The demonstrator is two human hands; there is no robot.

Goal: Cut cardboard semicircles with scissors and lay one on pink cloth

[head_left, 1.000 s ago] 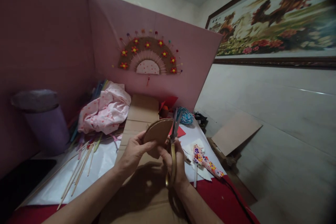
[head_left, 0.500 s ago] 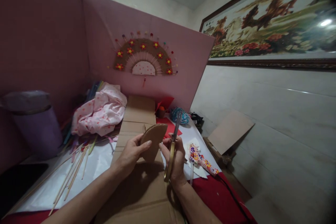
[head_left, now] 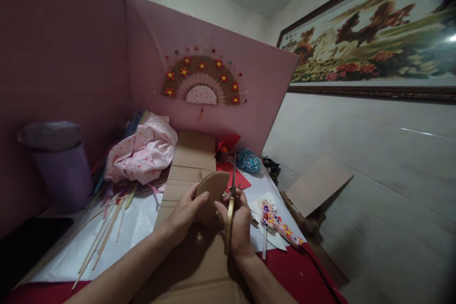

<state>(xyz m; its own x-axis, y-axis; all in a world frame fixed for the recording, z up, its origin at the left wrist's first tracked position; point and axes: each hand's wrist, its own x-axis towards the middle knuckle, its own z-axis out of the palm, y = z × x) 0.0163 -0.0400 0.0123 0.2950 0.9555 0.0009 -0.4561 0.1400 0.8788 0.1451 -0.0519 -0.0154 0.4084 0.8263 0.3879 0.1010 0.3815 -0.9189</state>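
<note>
My left hand [head_left: 185, 213] pinches a curved, roughly half-round piece of cardboard [head_left: 214, 190] by its left side, thumb on the near face. In my right hand [head_left: 239, 218] is a pair of scissors [head_left: 231, 221] with gold-coloured handles, its dark blades pointing up and away. The blades stand just right of the cardboard piece and look apart from it. My right thumb tip is close to the piece's right edge; I cannot tell whether it touches. Beneath both hands lies a long flat sheet of cardboard [head_left: 188, 266].
Thin wooden sticks [head_left: 101, 237] and crumpled pink dotted cloth [head_left: 146, 149] lie left, beside a purple bin [head_left: 62, 166]. Blue yarn [head_left: 248, 160], red paper [head_left: 235, 176] and a flower-patterned glue gun [head_left: 278, 223] are right. A decorated fan [head_left: 201, 78] hangs on the pink panel [head_left: 249, 61].
The scissors have turned more upright and now point straight ahead. The cardboard piece has tilted slightly in my left hand. The whole view has shifted a little.
</note>
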